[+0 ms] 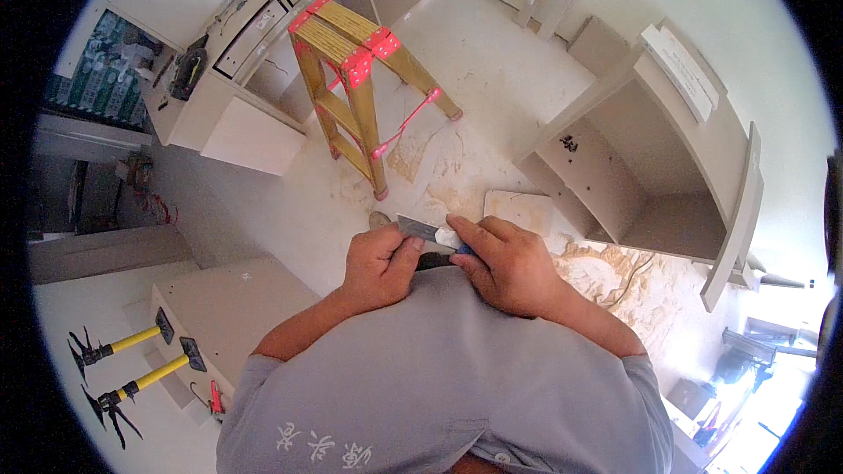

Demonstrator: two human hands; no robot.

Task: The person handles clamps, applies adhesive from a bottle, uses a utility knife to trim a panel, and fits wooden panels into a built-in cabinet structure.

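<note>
Bare-handed work with a flat hand tool, seen from above. The tool, a flat grey metal blade with a white section and a blue part [421, 228], probably a scraper or putty knife, lies between the two hands, just in front of the grey cloth shirt [395, 360]. The right hand [516, 265] grips the white and blue end, fingers curled over it. The left hand [376, 265] has its fingers curled and its thumb beside the blade's lower edge; whether it pinches the metal cannot be told.

The step in hand appears to be tending or adjusting the tool itself, since the blade meets no panel or board. The next move, as judged from this pose, calls for a firm right-hand hold and for left-hand fingertips kept off the edge.

Surroundings: beyond the hands, a yellow stepladder with red fittings [327, 42] stands upright on the pale, dusty floor [492, 61]. At right, a beige box-shaped cabinet [672, 154]; near it, tan powdery debris [597, 281] and a flat pale board [518, 204].
</note>
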